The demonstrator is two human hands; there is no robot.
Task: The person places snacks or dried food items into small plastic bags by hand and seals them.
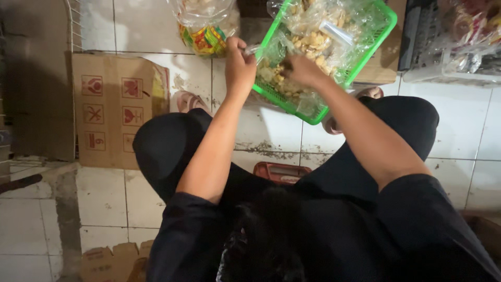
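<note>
Green basket [376, 39] on tiled floor holds bagged snacks [313, 39]. Left hand [239, 65] pinches a clear bag's edge at the rim; right hand [302, 70] clenches plastic inside. Best keep both pinches firm, pull evenly.

black short sleeves, black trousers, sandals

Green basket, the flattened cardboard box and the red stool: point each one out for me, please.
green basket [387, 32]: head view, on its right rim.
flattened cardboard box [112, 109]: head view, middle of its printed face.
red stool [281, 172]: head view, visible edge between the knees.
</note>
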